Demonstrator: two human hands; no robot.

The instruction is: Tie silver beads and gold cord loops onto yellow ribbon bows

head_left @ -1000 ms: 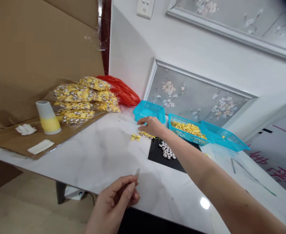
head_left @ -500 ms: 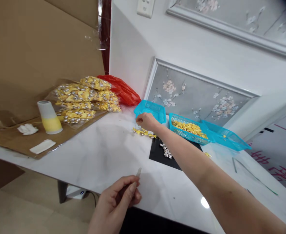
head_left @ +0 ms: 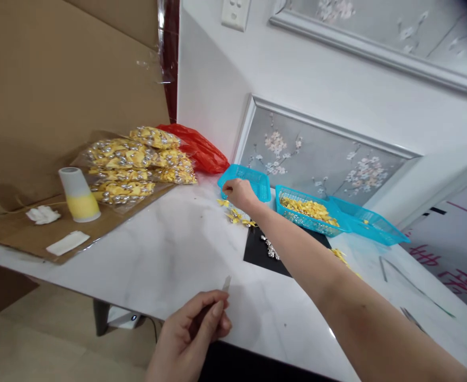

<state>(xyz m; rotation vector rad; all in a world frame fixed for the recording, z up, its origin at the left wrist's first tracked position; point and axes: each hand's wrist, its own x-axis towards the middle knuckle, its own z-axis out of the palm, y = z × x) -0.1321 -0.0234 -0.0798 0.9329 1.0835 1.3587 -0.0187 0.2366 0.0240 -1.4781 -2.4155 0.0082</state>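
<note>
Low over the table's near edge, my left hand point(head_left: 195, 331) pinches a small, thin, whitish pointed piece point(head_left: 227, 284) between thumb and fingers. My right hand point(head_left: 239, 193) reaches far forward, its fingers closed in front of an empty-looking blue basket point(head_left: 263, 183); whatever is in them is too small to make out. Just below it lie yellow bow-like pieces point(head_left: 234, 215) with shiny silver bits. Silver bells point(head_left: 271, 248) rest on a black mat point(head_left: 253, 252), partly covered by my right forearm.
A blue basket of yellow pieces point(head_left: 308, 208) and another blue basket point(head_left: 380, 231) stand along the wall. Filled clear bags point(head_left: 122, 154), a red plastic bag point(head_left: 197, 148) and a white-and-yellow cone point(head_left: 80, 196) are at the left. Tweezers-like metal point(head_left: 414, 320) lies right of my forearm.
My right hand has shifted very slightly, and the yellow pieces under it now lie more apart. My left hand keeps its pinch. The view has moved a little.
</note>
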